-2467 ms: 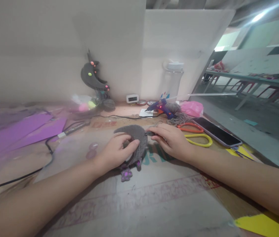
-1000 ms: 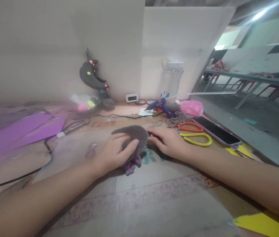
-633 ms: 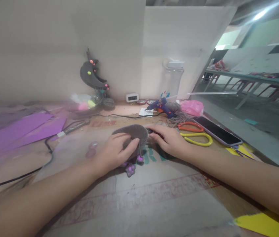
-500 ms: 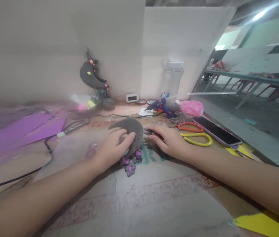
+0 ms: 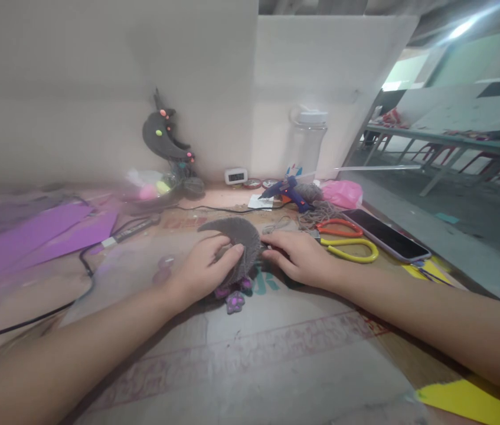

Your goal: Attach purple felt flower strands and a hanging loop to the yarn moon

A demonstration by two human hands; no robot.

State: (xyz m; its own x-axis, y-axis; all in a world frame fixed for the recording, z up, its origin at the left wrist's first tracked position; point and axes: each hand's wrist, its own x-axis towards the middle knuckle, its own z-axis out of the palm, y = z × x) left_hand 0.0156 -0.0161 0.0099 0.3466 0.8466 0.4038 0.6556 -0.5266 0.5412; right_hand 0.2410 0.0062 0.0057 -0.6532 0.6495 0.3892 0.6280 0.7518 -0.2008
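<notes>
A grey fuzzy crescent moon [image 5: 248,236] lies on the work sheet in front of me. My left hand [image 5: 214,262] grips it, thumb on top and fingers curled around its inner side. Grey paw shapes with purple pads [image 5: 235,301] hang from its lower end, some partly hidden by my hand. At the moon's right edge is my right hand [image 5: 298,254], its thumb and fingers closed in a pinch. A small dark thing shows between those fingertips, too blurred to name.
Scissors with orange and yellow handles [image 5: 351,249], a phone [image 5: 386,234] and grey yarn [image 5: 316,213] lie right. Behind are a blue glue gun [image 5: 288,192], a small clock [image 5: 236,176], a bottle [image 5: 309,141] and a decorated moon [image 5: 161,137]. Purple sheets [image 5: 72,227] and a black cable [image 5: 85,260] lie left.
The crescent moon has turned slightly and shifted right, covering more of its paw shapes. My right hand has lowered a little and its fingertips are closer to the moon's edge.
</notes>
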